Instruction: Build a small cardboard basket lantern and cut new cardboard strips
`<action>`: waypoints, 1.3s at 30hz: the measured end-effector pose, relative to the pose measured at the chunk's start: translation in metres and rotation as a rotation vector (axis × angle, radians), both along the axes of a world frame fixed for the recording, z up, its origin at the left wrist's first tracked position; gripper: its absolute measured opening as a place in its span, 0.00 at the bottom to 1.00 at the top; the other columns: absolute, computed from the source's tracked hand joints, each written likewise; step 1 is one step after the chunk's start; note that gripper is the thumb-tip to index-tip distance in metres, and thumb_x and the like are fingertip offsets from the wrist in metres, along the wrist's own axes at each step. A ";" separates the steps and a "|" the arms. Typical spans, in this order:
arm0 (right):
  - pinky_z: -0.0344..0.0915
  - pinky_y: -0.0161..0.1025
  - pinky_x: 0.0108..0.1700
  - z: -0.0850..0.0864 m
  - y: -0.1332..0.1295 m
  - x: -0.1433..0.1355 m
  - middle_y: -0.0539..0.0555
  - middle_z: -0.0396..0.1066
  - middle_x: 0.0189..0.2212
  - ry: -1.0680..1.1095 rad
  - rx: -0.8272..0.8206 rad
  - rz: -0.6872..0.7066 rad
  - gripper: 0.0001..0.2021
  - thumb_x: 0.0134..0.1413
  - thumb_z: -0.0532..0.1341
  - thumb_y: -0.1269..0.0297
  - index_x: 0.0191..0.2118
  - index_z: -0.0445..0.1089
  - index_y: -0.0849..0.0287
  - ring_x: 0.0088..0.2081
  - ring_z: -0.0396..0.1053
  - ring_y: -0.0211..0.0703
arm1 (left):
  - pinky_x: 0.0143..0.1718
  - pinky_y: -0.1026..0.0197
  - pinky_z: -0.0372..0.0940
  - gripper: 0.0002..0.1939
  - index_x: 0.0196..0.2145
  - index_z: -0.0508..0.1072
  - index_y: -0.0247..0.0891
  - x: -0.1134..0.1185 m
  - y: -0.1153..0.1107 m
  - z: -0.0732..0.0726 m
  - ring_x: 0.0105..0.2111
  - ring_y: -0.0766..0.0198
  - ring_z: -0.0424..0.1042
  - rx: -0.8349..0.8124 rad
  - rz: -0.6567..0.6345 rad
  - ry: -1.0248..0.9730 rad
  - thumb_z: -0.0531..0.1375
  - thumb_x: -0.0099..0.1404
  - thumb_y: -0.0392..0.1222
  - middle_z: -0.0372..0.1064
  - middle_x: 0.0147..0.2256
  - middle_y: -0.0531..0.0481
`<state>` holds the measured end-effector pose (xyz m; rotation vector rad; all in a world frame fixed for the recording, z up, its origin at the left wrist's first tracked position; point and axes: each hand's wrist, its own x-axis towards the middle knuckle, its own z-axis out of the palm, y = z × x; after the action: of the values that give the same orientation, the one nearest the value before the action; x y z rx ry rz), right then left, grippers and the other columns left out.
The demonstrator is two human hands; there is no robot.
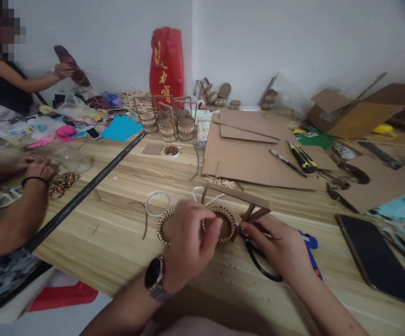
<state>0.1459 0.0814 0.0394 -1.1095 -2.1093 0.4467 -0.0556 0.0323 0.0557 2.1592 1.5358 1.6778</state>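
Note:
Near the table's front edge, my left hand [192,242], with a watch on its wrist, is raised over two round woven trays, its fingers curled and somewhat blurred; what it holds, if anything, cannot be made out. The left round piece [165,227] is partly hidden behind that hand. My right hand [281,245] pinches the right end of a cardboard handle frame [235,195], which stretches left above the right round piece [226,224]. Black-handled scissors [260,266] lie under my right hand. A white tape roll [158,204] lies at the upper left of the round pieces.
Cardboard sheets [244,158] hold a yellow-black cutter [302,157] and a pen [287,162]. A phone [377,256] and a blue glue gun [309,247] lie right. Small lidded baskets [167,126] stand by a red bag [166,65]. Other people's hands [39,168] are at left.

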 end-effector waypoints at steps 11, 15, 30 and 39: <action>0.67 0.36 0.29 0.003 -0.004 -0.003 0.51 0.75 0.25 0.022 -0.004 -0.006 0.10 0.62 0.57 0.60 0.32 0.73 0.54 0.27 0.72 0.43 | 0.58 0.47 0.58 0.13 0.51 0.69 0.37 0.000 0.044 0.067 0.57 0.52 0.63 0.125 -0.298 0.590 0.53 0.74 0.45 0.73 0.48 0.44; 0.65 0.35 0.27 0.003 -0.003 -0.003 0.51 0.73 0.24 0.027 0.052 -0.011 0.12 0.63 0.57 0.59 0.30 0.72 0.54 0.26 0.70 0.41 | 0.48 0.53 0.61 0.10 0.43 0.73 0.37 0.011 0.051 0.068 0.44 0.58 0.70 0.118 -0.319 0.678 0.53 0.74 0.39 0.75 0.38 0.48; 0.67 0.39 0.35 0.049 -0.007 -0.003 0.52 0.77 0.31 0.502 -0.314 -0.075 0.10 0.55 0.64 0.53 0.36 0.76 0.53 0.32 0.70 0.43 | 0.37 0.58 0.62 0.11 0.43 0.73 0.36 0.011 0.051 0.066 0.37 0.60 0.69 0.022 -0.329 0.604 0.52 0.74 0.40 0.74 0.36 0.49; 0.61 0.36 0.33 0.062 0.004 -0.002 0.51 0.69 0.27 0.803 -0.972 0.195 0.13 0.46 0.70 0.51 0.29 0.77 0.55 0.30 0.61 0.39 | 0.39 0.58 0.65 0.09 0.47 0.73 0.36 0.010 0.050 0.068 0.36 0.60 0.69 0.042 -0.410 0.557 0.57 0.71 0.36 0.74 0.35 0.49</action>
<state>0.1441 0.0851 0.1009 -0.9324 -1.2367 1.7916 -0.0458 0.0820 0.1234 2.8718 1.0037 1.0464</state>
